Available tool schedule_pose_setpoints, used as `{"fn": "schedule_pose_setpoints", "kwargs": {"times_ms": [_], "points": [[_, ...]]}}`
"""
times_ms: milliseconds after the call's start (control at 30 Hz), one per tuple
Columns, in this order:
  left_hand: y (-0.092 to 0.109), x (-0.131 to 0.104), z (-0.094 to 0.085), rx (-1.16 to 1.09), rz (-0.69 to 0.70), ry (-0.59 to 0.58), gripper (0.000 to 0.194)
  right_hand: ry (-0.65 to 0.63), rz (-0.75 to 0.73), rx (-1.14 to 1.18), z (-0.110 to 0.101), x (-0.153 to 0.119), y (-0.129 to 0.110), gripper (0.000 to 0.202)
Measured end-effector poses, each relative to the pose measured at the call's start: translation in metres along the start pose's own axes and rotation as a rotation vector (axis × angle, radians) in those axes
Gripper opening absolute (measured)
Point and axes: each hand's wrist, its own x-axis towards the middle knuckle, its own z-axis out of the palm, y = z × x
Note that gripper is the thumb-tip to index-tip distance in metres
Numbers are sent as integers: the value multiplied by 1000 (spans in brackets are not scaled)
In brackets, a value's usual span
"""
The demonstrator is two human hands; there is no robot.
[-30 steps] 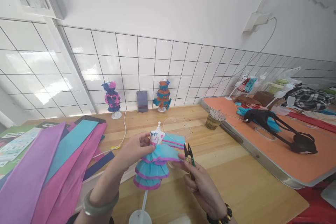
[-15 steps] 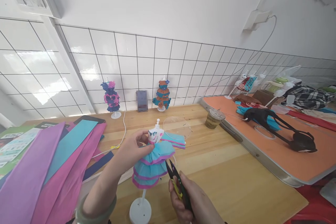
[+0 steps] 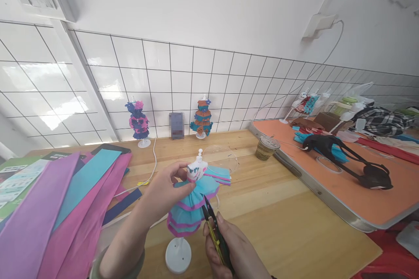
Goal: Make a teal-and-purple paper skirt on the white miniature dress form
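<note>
My left hand (image 3: 178,183) is closed around the waist of a small white dress-form mannequin (image 3: 197,169). The mannequin wears a tiered turquoise skirt (image 3: 186,218) edged in magenta, and its round white base (image 3: 178,255) shows below. In my right hand (image 3: 229,244) are black and yellow thread snips (image 3: 214,231), blades pointing up. Their tips are apart and lie in front of the skirt's right side; whether they touch the fabric I cannot tell. Behind the mannequin lies a folded turquoise and magenta strip stack (image 3: 219,175).
Purple, turquoise and pink paper strips (image 3: 59,209) cover the left side. Two dressed mannequins, one navy and pink (image 3: 139,122), one brown and teal (image 3: 202,120), stand by the tiled wall. A lidded cup (image 3: 266,147) sits near an orange board (image 3: 356,192) bearing a black strapped item (image 3: 350,161).
The mannequin has tilted and shifted slightly right in my left hand, its base too. My right hand has brought the snips left and up, closer over the skirt.
</note>
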Motion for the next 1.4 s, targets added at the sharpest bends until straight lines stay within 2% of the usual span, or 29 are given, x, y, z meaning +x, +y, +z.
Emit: {"fn": "schedule_pose_setpoints", "kwargs": {"times_ms": [267,667,967,1400], "points": [[5,-3,1,-15,9,9,31,-43,-28,6,3,5,-5,51],[4,-3,1,-27,13,21,29,-43,-40,-15,4,4,-7,49],[9,-4,1,-88,-3,27,34,-37,-92,-31,6,4,-8,48],[5,-5,6,-169,13,23,43,-43,-137,-57,7,5,-14,48]]}}
